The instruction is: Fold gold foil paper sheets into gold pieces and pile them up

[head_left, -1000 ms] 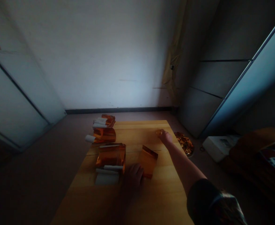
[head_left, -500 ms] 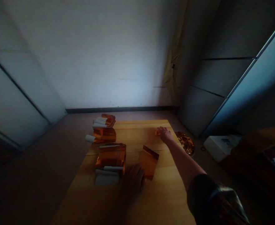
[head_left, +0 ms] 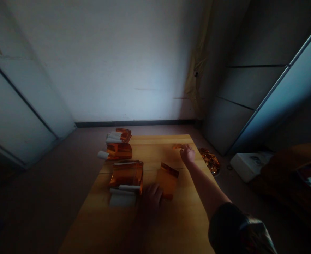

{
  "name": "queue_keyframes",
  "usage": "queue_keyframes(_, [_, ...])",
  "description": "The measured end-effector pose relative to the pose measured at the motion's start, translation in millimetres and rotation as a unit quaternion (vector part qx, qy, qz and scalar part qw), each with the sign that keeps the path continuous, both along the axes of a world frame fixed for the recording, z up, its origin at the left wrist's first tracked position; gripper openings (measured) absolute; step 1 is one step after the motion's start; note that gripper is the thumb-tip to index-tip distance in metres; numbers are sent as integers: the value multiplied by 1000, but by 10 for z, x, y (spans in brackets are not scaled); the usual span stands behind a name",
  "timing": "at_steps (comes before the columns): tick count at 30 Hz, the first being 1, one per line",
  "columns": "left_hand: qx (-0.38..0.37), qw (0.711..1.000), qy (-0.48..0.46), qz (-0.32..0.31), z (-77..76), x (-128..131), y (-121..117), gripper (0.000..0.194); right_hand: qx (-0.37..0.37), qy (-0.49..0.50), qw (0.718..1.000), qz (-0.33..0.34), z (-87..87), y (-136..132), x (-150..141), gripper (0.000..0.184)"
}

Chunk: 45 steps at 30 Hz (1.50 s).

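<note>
My right hand [head_left: 187, 154] rests on the far part of the wooden board [head_left: 150, 141], with its fingertips beside a small scrap of orange foil [head_left: 177, 146]. My left hand [head_left: 151, 199], dim in shadow, lies against the left edge of a flat orange foil sheet [head_left: 167, 180]. Left of that hand stands a curled orange foil piece [head_left: 126, 174] above a white paper roll [head_left: 122, 199]. Farther back are another foil piece [head_left: 119, 151] with a white roll end [head_left: 102, 155] and a foil bundle with white rolls [head_left: 118, 135].
Crumpled gold foil on a round dish [head_left: 210, 161] sits on the floor just right of the board. Farther right are a white box [head_left: 247, 167] and brown furniture [head_left: 282, 176]. Walls and tall grey panels stand behind.
The small foil scrap now shows fully beyond my right fingertips, farther left of the hand. My left hand has shifted little along the foil sheet's edge.
</note>
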<state>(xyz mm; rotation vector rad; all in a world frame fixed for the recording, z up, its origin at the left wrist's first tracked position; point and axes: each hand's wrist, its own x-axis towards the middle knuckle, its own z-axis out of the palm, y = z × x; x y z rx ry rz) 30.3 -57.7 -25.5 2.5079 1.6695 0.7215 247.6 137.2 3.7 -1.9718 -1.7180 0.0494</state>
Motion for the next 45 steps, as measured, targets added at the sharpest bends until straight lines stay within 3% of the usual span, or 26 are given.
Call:
queue_keyframes(2, [-7,1000,-6,16,37,22,-5,24,6,105,994,17,-46,-230,-58,22])
queue_keyframes(5, [-6,1000,-8,22,87,48,-13,25,-17,244,965,98,-131,-634,-127,28])
queue_keyframes(8, [-8,1000,0,24,109,53,-13,23,-45,264,944,192,-192,-980,-212,32])
queue_keyframes(10, [-9,1000,6,25,97,38,-7,24,-57,219,955,192,-214,-1127,-293,32])
queue_keyframes(13, [1,999,-7,46,37,-21,4,29,-68,130,980,137,-221,-1240,-439,26])
queue_keyframes(15, [21,998,-26,60,-19,-87,10,29,-72,96,982,148,-210,-1274,-543,25])
queue_keyframes(19, [44,995,-41,86,-129,-268,53,38,-73,82,983,146,-163,-1283,-731,25])
queue_keyframes(24, [27,989,-46,136,-181,-527,220,44,-82,86,984,136,-144,-1256,-858,40])
queue_keyframes(28, [39,988,-76,127,-111,-592,249,50,-82,65,989,106,-143,-1337,-877,49])
queue_keyframes(31, [85,988,-94,88,-5,-430,74,52,-97,43,992,70,-109,-1465,-910,50])
queue_keyframes(34, [77,995,-60,27,108,-156,-159,38,-120,35,990,67,-49,-1597,-964,49])
queue_keyframes(37, [19,998,1,52,185,18,-272,24,-141,21,987,80,20,-1714,-980,47])
queue_keyframes(41, [15,997,41,57,221,-77,-217,19,-195,4,969,149,144,-1888,-886,24])
queue_keyframes(45, [18,999,24,15,224,-301,-119,20,-211,-80,953,205,300,-2036,-724,25])
